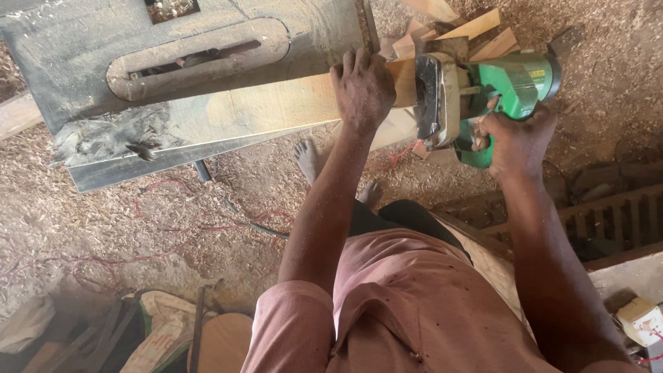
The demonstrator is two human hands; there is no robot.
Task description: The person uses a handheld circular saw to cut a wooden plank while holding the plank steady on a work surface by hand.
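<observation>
We press our left hand (362,86) flat, fingers spread, on the pale wooden plank (276,105), apparently to keep it from shifting on the metal saw table (76,62) beneath it. Our right hand (514,138) is closed tight around the handle of the green electric planer (483,93), whose grey sole sits against the plank's end just beside the left hand, so the tool rides the wood while the other hand steadies it. The plank lies across the table's near edge, sticking out towards the planer. Offcuts of wood (476,31) pile up past the tool. Sawdust (103,228) covers the floor, where a thin red wire (173,190) loops about, and our bare feet (309,159) stand below the table. A slatted wooden frame (608,214) lies to the right.
</observation>
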